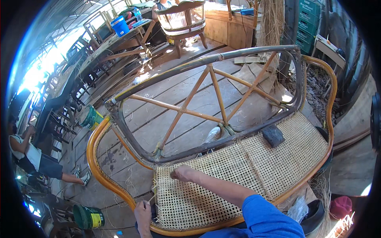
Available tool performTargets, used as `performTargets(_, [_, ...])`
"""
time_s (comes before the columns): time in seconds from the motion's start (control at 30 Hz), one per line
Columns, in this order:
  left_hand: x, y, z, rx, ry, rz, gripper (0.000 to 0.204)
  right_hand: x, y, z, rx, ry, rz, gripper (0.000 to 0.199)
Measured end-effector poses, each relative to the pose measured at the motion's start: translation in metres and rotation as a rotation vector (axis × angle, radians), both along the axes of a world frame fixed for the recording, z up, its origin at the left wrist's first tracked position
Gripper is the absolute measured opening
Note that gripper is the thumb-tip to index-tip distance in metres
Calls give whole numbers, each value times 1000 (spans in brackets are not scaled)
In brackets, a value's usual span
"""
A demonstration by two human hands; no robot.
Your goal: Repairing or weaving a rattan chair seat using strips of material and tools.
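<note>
A rattan bench frame stands in front of me, with a woven cane sheet laid over its seat. My right hand is closed just above the sheet's back left part; whatever its fingers hold is too small to make out. At the sheet's left edge, my left hand is closed, with a thin pale cane strand at its fingers. Loose strand ends stick out along that edge. A dark, block-like thing rests on the right half of the sheet. The glossy curved rattan arm sweeps round the bench's left side.
The dark back rail and crossed poles rise beyond the seat. Green buckets stand on the plank floor at left, where another person sits. A barrel-backed chair and a blue bucket are farther off. Green crates are stacked at right.
</note>
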State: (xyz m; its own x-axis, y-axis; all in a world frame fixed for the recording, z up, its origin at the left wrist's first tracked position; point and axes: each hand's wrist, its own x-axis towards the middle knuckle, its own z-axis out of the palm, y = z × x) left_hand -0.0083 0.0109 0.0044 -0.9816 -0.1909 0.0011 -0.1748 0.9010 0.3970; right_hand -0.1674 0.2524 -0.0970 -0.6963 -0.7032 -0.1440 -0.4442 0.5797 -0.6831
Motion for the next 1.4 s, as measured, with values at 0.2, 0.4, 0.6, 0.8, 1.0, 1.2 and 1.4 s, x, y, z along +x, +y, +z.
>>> performTargets(0.2, [-43,41,-12,557,-234,334,21,-13,36,30,-827,-45,-602,21])
performTargets(0.4, [-80,61,-114,630,-273,-233,20,-25,72,33,-1251,-406,-1033,26])
performTargets(0.6, [-98,92,-90,882,-557,69,19,-27,103,9,-1321,-135,-1143,27])
performTargets(0.8, [-93,80,-110,1041,-431,161,25,-9,114,20,-1457,-204,-1155,13])
performTargets(1.0, [-88,81,-110,899,-478,21,28,10,123,23,-1391,-251,-1194,10])
performTargets(1.2, [-85,86,-90,823,-449,-18,25,11,118,34,-1298,-119,-1222,12])
performTargets(1.4, [-89,71,-99,1215,-551,6,26,-6,98,46,-1024,-79,-983,13])
